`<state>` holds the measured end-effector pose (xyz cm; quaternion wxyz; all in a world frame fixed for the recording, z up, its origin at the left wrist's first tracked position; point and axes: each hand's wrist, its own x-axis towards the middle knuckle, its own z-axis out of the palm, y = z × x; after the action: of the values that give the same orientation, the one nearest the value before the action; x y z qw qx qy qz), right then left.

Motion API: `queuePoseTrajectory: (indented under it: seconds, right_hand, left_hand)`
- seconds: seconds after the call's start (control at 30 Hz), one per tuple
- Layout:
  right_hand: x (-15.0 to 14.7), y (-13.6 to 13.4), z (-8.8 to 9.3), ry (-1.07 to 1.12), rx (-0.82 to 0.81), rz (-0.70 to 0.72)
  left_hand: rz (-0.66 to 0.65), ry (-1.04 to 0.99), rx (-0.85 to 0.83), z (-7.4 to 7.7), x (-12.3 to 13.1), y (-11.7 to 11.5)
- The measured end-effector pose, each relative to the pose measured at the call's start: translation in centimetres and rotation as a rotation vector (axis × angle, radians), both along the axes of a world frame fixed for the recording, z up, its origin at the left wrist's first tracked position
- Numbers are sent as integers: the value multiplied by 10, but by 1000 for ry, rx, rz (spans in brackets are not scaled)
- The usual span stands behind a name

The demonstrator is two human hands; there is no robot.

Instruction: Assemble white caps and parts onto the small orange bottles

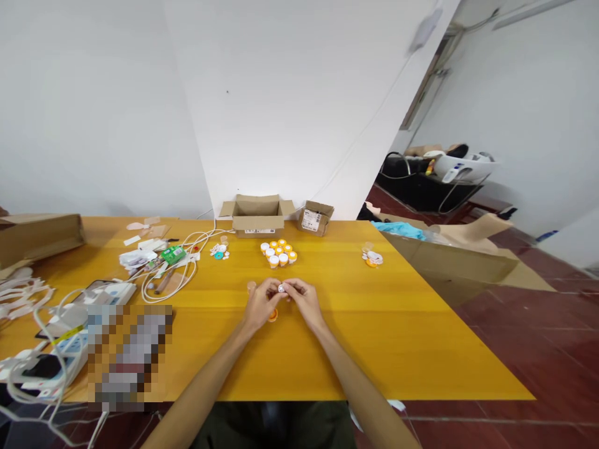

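My left hand (260, 302) and my right hand (302, 299) meet over the middle of the yellow table (374, 330). Together their fingertips pinch a small white round piece (281, 288). An orange part (273, 315) shows just under my left hand on the table. A cluster of several small orange-and-white pots (279, 252) stands a little farther back, behind my hands.
An open cardboard box (257, 215) and a smaller box (316, 218) stand at the table's far edge. White cables, a green item (173, 254) and power strips clutter the left side. A few small pieces (373, 257) lie at the right. A large cardboard box (458, 252) stands beside the table.
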<state>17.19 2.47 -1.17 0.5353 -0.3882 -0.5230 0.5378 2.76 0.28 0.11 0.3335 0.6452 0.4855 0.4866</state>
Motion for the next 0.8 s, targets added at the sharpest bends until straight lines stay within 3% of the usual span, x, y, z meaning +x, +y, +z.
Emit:
queuePoseTrajectory:
  seconds: [0.3, 0.53, 0.8]
  right_hand:
    - [0, -1, -2, -42, 32, -13]
    - [3, -3, 0, -85, 56, 19]
    - [1, -3, -2, -52, 16, 1]
  left_hand:
    - [-61, -175, -85, -6, -3, 1]
    - [-18, -161, -98, -3, -5, 1]
    - [-53, -147, -80, -3, -5, -2]
